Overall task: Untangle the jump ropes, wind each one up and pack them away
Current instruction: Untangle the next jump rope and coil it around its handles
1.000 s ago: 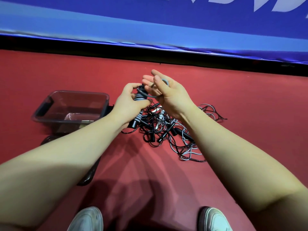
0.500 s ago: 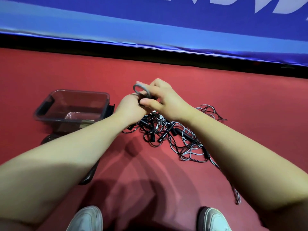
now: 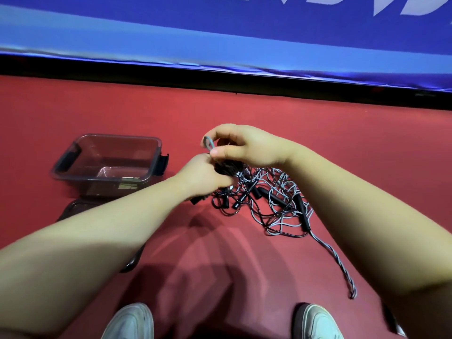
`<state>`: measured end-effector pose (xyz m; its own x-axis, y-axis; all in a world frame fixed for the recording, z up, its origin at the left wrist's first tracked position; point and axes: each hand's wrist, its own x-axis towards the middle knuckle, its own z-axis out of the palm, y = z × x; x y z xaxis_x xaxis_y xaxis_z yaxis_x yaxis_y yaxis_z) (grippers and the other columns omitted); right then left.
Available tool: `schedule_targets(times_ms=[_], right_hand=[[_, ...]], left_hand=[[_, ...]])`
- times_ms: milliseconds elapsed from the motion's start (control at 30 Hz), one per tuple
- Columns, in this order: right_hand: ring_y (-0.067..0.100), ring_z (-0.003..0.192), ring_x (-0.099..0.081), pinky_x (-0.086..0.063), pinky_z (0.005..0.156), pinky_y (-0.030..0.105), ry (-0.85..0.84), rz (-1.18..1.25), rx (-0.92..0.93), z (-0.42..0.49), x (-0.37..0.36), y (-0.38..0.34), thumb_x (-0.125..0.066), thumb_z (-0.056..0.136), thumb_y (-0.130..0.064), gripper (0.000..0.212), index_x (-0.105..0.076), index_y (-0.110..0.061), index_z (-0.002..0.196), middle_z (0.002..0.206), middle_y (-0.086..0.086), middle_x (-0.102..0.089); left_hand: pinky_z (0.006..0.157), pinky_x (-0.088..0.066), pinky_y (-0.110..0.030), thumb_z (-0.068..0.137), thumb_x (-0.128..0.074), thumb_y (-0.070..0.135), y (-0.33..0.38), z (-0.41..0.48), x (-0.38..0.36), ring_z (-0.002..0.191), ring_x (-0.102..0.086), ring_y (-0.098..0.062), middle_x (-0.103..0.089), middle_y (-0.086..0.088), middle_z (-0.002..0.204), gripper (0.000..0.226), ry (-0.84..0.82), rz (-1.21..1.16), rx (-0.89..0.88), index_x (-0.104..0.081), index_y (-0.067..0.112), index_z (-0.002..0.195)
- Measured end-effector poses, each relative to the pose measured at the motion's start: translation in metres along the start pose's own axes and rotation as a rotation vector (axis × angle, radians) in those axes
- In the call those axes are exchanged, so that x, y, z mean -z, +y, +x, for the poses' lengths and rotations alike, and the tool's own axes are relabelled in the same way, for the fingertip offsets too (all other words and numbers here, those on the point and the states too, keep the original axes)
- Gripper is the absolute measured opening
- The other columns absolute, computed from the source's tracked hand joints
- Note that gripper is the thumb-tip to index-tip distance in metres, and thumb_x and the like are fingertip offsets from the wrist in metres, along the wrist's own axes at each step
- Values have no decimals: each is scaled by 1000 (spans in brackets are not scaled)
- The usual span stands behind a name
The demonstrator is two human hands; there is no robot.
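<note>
On the red floor (image 3: 318,133) sits a see-through box (image 3: 115,137), and near its right side lies a messy pile of jump ropes (image 3: 274,204). Above the pile, the left hand (image 3: 200,176) curls its fingers round a dark rope bundle (image 3: 227,166). The right hand (image 3: 247,148) pinches a small grey rope loop (image 3: 208,143) just above it.

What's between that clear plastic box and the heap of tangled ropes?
In the head view, the person's left hand, gripping a dark bundle, sits in front of that gap; otherwise only red floor shows between box and heap.
</note>
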<state>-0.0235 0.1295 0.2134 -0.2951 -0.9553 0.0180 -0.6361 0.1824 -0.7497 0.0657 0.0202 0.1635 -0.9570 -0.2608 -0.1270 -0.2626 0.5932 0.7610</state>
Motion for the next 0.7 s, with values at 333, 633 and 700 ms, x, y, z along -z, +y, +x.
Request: schedule_targets(times_ms=[333,633,700], right_hand=[[3,54,-45,-28,39,10,782,1177,-230,11,-14,11,-44,99,-22,18,-59,-14,94,56,-7,-50],[3,48,-41,-37,43,12,584,803,-339,17,-22,6,-32,100,-1,26,-58,-2,101,66,0,-44],[2,42,-41,-39,45,13,525,739,-355,14,-21,7,-32,100,1,28,-58,-1,108,63,0,-44]], left_hand=[[86,-48,-29,71,-81,13,-3,13,6,99,-61,-19,-57,1,109,70,246,-339,-27,-46,36,127],[94,-39,-22,72,-80,26,-10,12,5,112,-53,-12,-54,2,128,77,374,-225,-119,-40,33,137],[96,-42,-26,70,-80,27,-12,13,5,113,-54,-14,-56,2,125,75,385,-221,-140,-41,35,134]])
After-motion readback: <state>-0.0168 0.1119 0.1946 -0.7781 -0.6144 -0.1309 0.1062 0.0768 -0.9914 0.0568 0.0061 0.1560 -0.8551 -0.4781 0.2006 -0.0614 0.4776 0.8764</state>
